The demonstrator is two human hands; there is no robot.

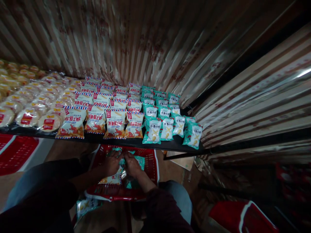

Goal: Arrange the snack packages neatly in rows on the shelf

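Note:
My left hand [113,163] and my right hand [132,165] are close together over a red plastic basket [155,168] between my knees. The fingers of both are curled onto a green snack bag [122,161], which is partly hidden by them. Under and beside my right hand lies another green snack bag [140,161] in the basket. Below my left hand there is a white-and-orange snack bag [112,178] with a striped edge. Dim light blurs the exact finger contact.
A black shelf [167,146] ahead carries rows of white-and-orange bags [116,124], green bags [152,129] and round wrapped crackers [51,122]. Corrugated sheeting [145,45] stands behind it. A green bag [86,206] lies on the floor; red baskets [17,155] flank me.

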